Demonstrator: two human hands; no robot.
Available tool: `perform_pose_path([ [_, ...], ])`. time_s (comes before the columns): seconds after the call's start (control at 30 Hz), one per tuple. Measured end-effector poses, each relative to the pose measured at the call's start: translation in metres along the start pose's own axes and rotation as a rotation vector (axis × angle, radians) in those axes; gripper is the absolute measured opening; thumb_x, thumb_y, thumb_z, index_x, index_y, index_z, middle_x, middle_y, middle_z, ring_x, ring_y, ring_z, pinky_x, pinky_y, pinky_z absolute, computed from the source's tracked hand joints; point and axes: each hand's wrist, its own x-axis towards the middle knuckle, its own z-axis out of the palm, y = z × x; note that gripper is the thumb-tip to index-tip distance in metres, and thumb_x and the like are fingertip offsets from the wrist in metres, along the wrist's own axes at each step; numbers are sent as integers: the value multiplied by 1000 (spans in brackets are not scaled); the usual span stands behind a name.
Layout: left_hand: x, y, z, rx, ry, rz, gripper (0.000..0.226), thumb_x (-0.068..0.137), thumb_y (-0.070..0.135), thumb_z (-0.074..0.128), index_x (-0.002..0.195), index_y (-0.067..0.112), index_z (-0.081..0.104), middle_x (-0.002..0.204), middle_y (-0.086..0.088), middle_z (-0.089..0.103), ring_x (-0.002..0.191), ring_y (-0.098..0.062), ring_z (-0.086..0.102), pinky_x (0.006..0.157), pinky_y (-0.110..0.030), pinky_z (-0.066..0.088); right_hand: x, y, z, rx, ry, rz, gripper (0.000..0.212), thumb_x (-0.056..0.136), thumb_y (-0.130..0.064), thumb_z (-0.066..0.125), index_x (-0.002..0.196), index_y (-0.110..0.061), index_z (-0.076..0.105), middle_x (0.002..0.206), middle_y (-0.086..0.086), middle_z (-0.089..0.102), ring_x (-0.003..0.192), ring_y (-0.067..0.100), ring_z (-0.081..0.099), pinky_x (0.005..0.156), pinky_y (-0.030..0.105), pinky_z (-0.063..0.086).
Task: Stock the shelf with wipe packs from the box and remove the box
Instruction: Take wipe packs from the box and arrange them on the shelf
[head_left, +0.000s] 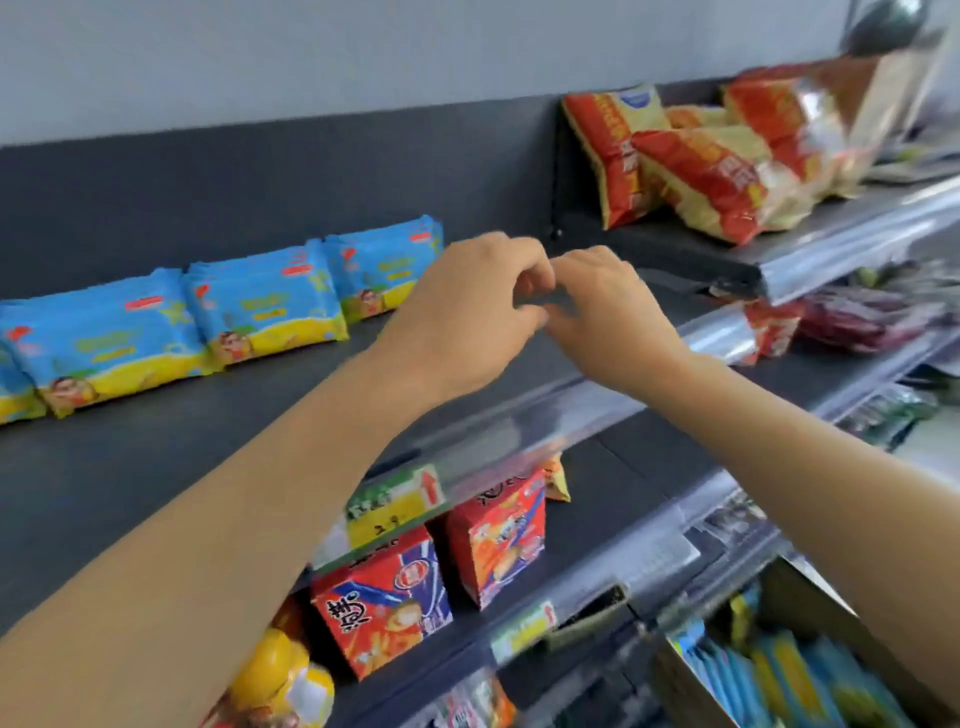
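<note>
Both hands meet over the dark shelf (156, 467), fingertips touching.
Left hand (462, 322) and right hand (608, 312) curled, pinched together, nothing clearly held. Blue wipe packs (265, 306) lined up at shelf back left; cardboard box (810, 649) with more packs sits low right.

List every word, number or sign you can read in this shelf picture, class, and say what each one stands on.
"2.9", handwritten and faint: yellow price tag on the shelf's front rail.
Red upward arrow: same price tag.
Large white Chinese characters: red snack box, too blurred to be sure of.
Print on the blue wipe packs: too blurred.
Print on the red and yellow bags: too blurred.
Second price tag: unreadable.
</note>
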Motion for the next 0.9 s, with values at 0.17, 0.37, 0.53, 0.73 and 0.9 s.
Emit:
perform_pose_path([
  [0.17, 23, 84, 98, -173, -237, 118, 18, 85, 23, 65, 103, 17, 65, 99, 0, 63, 93, -17, 57, 82, -29, 44, -100, 109, -38, -74, -56, 312, 26, 88, -11, 54, 112, -8, 62, 113, 11, 62, 112, 31, 47, 93, 39, 37],
  [0.37, 32, 154, 225, -263, -621, 120, 19, 83, 18, 66, 102, 13, 65, 97, -2, 63, 92, -20, 59, 83, -34, 50, -219, 210, -31, -161, -291, 676, 27, 89, -12, 49, 113, -11, 62, 115, 9, 62, 111, 30, 50, 92, 40, 43],
  [0.53, 21, 170, 336, -295, -907, 6, 21, 86, 15, 63, 106, 6, 64, 103, -6, 62, 91, -19, 56, 73, -26, 41, -298, 266, 0, -116, -541, 904, 27, 89, -10, 48, 113, -8, 62, 117, 11, 63, 110, 31, 55, 90, 41, 49],
  [0.73, -15, 151, 450, -298, -1043, -223, 6, 84, 10, 64, 89, 8, 63, 105, -16, 67, 98, -29, 62, 81, -35, 50, -366, 307, 52, -37, -724, 1072, 29, 89, -10, 45, 112, -2, 60, 114, 20, 63, 104, 36, 59, 87, 43, 52],
  [0.9, -50, 136, 523, -296, -1123, -350, 2, 88, 12, 61, 89, 12, 59, 105, -13, 66, 86, -26, 61, 68, -30, 49, -409, 337, 101, 26, -852, 1122, 24, 88, -4, 44, 108, -1, 58, 109, 17, 62, 103, 34, 59, 81, 35, 51],
])
